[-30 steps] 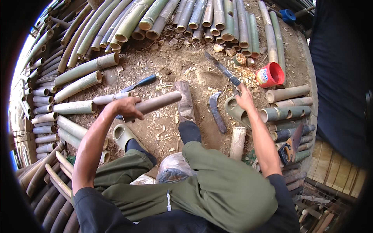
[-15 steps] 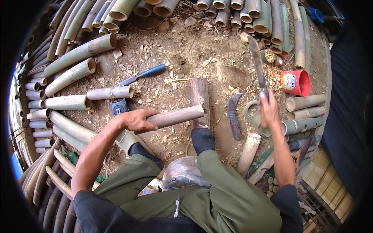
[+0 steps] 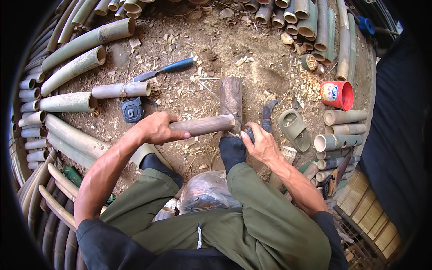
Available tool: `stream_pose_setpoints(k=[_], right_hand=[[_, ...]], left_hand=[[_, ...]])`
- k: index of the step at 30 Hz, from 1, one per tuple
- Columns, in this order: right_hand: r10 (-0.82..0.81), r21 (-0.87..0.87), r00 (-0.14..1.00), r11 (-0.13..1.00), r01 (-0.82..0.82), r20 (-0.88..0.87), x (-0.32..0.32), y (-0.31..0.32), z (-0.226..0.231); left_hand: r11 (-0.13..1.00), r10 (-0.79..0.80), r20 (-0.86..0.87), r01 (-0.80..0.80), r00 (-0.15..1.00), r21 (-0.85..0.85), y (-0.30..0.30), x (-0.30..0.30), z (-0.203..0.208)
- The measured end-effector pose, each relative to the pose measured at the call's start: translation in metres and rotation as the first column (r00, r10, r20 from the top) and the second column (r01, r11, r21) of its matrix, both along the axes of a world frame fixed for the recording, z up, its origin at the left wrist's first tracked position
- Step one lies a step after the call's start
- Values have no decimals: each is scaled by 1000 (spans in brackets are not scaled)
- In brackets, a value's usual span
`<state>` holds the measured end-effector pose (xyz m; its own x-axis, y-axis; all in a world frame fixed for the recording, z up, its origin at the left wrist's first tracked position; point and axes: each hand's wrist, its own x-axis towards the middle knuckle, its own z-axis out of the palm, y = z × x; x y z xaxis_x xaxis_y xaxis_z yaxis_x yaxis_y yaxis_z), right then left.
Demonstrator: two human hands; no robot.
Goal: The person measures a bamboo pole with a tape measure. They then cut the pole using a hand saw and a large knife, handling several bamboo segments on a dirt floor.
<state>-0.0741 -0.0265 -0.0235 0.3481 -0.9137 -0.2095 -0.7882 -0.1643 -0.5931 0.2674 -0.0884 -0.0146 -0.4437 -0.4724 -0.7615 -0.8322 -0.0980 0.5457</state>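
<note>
My left hand (image 3: 155, 128) is wrapped round a short bamboo piece (image 3: 204, 125), holding it near its left end. The cut right end of the bamboo lies over a wooden block (image 3: 231, 96); whether it touches cannot be told. My right hand (image 3: 262, 145) grips the dark handle of a long knife (image 3: 248, 133). Its blade appears nearly edge-on, a thin line slanting up and left past the bamboo's cut end. A sickle-like curved knife (image 3: 269, 109) lies on the ground just beyond my right hand.
A blue-handled chisel (image 3: 173, 66) and a tape measure (image 3: 132, 110) lie on chip-strewn ground. To the right are a sandal (image 3: 294, 131), a red tub (image 3: 345, 95) and a handsaw (image 3: 332, 182). Bamboo lengths (image 3: 69, 102) surround the area. A plastic bag (image 3: 209, 191) sits between my legs.
My right hand has brought the knife down and left, from raised upright at the right to the bamboo's cut end. My left hand still holds the bamboo, nearly unmoved.
</note>
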Motion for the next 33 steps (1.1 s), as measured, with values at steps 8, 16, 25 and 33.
stream_pose_setpoints(k=[8, 16, 25, 33], right_hand=[[73, 154, 953, 988, -28, -295, -2, -5, -15], [75, -273, 951, 962, 11, 301, 8, 3, 3], [15, -202, 935, 978, 61, 354, 20, -6, 22], [-69, -4, 963, 997, 72, 261, 13, -18, 18]], left_hand=[[992, 118, 23, -117, 993, -37, 1, -2, 3], [965, 29, 160, 14, 987, -262, 8, -18, 22], [892, 18, 126, 41, 992, -450, 29, -21, 27], [779, -39, 139, 117, 990, -616, 46, -26, 21]])
